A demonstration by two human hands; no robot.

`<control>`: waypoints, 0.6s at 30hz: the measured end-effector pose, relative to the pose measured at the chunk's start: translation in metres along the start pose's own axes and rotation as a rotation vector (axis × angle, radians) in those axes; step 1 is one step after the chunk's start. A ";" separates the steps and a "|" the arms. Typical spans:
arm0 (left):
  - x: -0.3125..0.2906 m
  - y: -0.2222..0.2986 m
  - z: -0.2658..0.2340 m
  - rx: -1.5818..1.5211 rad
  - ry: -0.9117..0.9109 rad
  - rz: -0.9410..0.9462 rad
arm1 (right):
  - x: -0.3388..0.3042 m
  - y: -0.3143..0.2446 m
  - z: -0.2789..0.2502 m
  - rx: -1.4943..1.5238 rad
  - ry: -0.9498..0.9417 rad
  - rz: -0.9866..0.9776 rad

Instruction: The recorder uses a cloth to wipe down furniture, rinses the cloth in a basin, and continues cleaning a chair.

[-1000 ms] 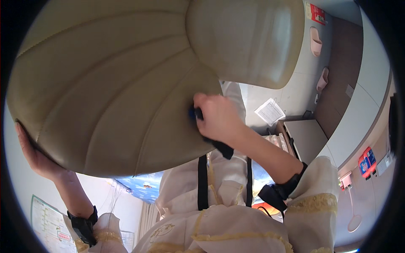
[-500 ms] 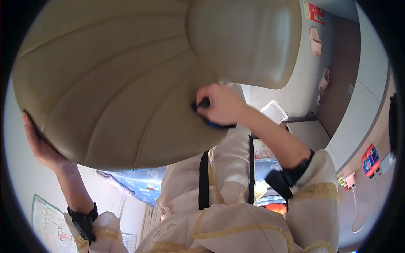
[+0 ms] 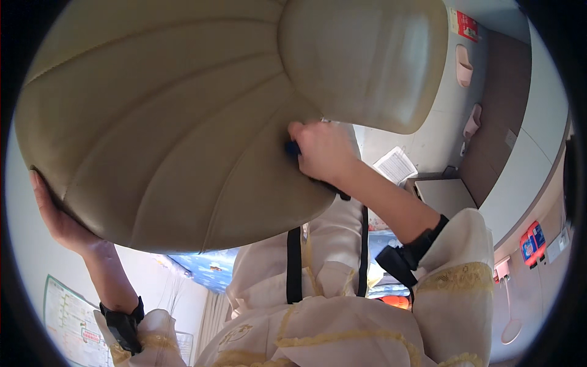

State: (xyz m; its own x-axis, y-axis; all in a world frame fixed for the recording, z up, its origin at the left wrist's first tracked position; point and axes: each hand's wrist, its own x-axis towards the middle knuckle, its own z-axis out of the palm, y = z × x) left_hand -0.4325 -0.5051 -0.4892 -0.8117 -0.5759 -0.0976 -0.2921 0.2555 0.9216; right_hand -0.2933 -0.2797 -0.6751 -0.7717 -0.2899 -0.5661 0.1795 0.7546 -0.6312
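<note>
An olive-brown padded chair (image 3: 177, 134) fills the upper left, its large panel seamed like a shell and its smooth rounded part (image 3: 367, 61) on the right. My left hand (image 3: 64, 223) grips the chair's lower left edge, fingers along the rim and partly hidden behind it. On the seamed panel, close to where the two padded parts meet, my right hand (image 3: 324, 150) is closed around a small dark blue and black thing (image 3: 292, 148). The hand covers most of that thing, so I cannot tell its kind. It presses against the padding.
Pink slippers (image 3: 465, 66) lie at the upper right beside a dark brown strip of floor. A white sheet with print (image 3: 396, 165) lies past my right forearm. To the right runs a pale cabinet or wall edge (image 3: 520, 183). Blue patterned bedding (image 3: 211, 269) shows below the chair.
The chair has shifted slightly right in view. My right hand has turned a little on the panel, with the dark thing now more covered. My left hand keeps its hold on the edge.
</note>
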 end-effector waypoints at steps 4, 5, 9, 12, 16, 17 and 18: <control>0.003 -0.007 -0.003 0.039 -0.014 0.107 | 0.035 0.040 0.020 -0.145 0.038 0.125; 0.002 -0.009 0.004 0.031 -0.003 0.099 | 0.043 0.059 0.030 -0.104 0.036 0.235; -0.005 -0.002 0.007 0.064 0.005 0.014 | 0.038 0.073 0.029 0.214 0.035 0.306; 0.003 -0.007 -0.004 0.133 -0.065 0.217 | 0.023 0.057 0.016 0.323 -0.053 0.273; 0.004 -0.006 0.000 0.038 -0.093 0.094 | -0.018 0.020 -0.010 0.535 -0.183 -0.022; 0.002 -0.004 0.001 0.024 -0.088 0.065 | -0.036 0.005 -0.014 0.503 -0.119 -0.119; 0.002 -0.004 -0.002 0.028 -0.088 0.063 | -0.050 -0.011 -0.017 0.507 -0.136 -0.149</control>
State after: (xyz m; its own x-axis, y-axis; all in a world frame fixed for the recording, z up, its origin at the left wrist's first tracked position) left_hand -0.4320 -0.5086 -0.4928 -0.8699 -0.4877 -0.0734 -0.2520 0.3116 0.9162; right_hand -0.2675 -0.2630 -0.6311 -0.7317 -0.4708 -0.4929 0.3714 0.3309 -0.8675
